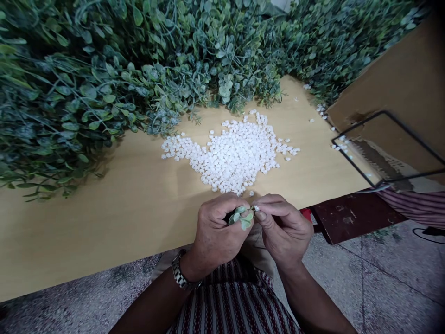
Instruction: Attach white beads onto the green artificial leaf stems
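My left hand (219, 227), with a metal watch on its wrist, is closed around a green leafy sprig (242, 217) whose pale leaves stick out between thumb and fingers. Close against it, my right hand (285, 227) pinches a small white bead-like piece (256, 208) at the tip of the sprig's stem. Whether that piece sits on the stem or only touches it, I cannot tell. Just beyond both hands, a heap of the same small white pieces (236, 155) lies spread on the table.
Thick piles of artificial greenery (139, 65) line the back and left of the wooden table (146, 204). To the right stand a torn cardboard box (406, 93) and a thin black wire frame (384, 112). Several stray white pieces (321, 110) lie near the table's right edge.
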`<act>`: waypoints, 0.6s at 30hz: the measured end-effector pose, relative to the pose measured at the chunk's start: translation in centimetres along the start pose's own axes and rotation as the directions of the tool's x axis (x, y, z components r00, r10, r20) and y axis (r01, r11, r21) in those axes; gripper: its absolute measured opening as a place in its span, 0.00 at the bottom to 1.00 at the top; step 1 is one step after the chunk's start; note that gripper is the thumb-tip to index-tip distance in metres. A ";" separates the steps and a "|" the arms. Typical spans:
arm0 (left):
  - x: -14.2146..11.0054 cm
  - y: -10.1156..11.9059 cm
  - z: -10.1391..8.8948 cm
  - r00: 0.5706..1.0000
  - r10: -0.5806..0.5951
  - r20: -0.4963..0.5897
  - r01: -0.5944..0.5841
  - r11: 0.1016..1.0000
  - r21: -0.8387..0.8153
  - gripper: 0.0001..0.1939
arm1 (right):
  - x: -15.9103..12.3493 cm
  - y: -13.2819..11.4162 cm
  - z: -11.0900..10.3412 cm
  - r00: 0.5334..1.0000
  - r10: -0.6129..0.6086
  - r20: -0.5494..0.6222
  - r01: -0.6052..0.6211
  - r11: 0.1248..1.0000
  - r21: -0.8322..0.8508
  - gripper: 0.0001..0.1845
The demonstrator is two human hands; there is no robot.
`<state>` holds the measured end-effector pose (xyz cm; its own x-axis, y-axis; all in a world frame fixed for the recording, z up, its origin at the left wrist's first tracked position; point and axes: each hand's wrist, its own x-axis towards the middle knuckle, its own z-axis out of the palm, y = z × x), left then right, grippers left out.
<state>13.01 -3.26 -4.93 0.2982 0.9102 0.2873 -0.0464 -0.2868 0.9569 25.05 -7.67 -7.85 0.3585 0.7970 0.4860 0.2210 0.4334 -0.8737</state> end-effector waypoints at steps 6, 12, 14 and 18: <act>-0.1 0.0 0.2 0.998 -0.008 -0.060 0.007 1.000 -0.019 0.07 | -0.3 -0.2 0.5 0.991 -0.135 -0.019 0.132 0.985 -0.106 0.20; -0.1 0.0 0.0 0.998 -0.021 -0.060 0.020 1.000 -0.012 0.07 | -0.4 0.0 0.5 0.988 -0.153 0.009 0.153 0.978 -0.146 0.20; -0.1 -0.1 -0.1 0.999 -0.015 -0.046 0.015 1.000 -0.008 0.07 | -0.3 -0.1 0.6 0.986 -0.164 0.011 0.164 0.976 -0.146 0.20; 0.1 0.1 -0.3 1.000 -0.023 0.012 0.023 1.000 0.020 0.06 | -0.1 -0.4 0.6 0.980 -0.198 0.037 0.201 0.967 -0.159 0.21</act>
<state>12.77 -3.16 -4.79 0.3105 0.9129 0.2649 -0.0210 -0.2720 0.9621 24.35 -7.67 -7.57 0.2738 0.7108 0.6479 0.4302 0.5120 -0.7435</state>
